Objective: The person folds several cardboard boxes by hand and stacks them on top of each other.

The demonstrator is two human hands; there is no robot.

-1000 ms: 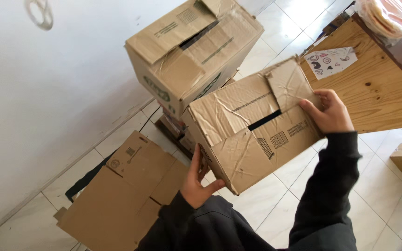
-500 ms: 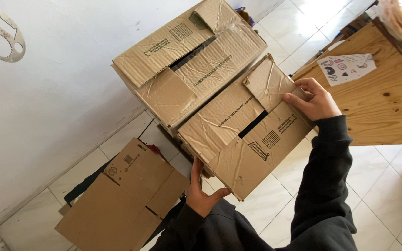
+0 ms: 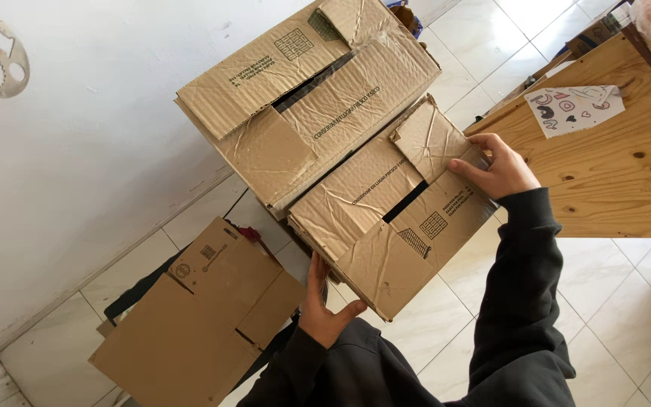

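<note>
Against the white wall (image 3: 77, 151), both hands grip a box (image 3: 386, 218): left hand (image 3: 324, 309) fingers clamped underneath, right hand (image 3: 495, 167) fingers clamped on its top flap, beside another box (image 3: 303, 98).

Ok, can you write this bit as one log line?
left hand, right hand: holding crumpled brown cardboard box | beside: second brown cardboard box

Tight quarters up top: the held cardboard box (image 3: 393, 218) presses right against the upper box (image 3: 310, 98), no gap between them for fingers. On the right, the wooden table (image 3: 612, 173) crowds in just beside the right hand (image 3: 495, 167) (a thin strip of room there, nothing more). Below, the left hand (image 3: 324, 309) has open air over the tiled floor (image 3: 431, 332), though the flattened cardboard (image 3: 190, 316) covers the floor to its left. The white wall (image 3: 77, 151) closes off that whole side.
</note>
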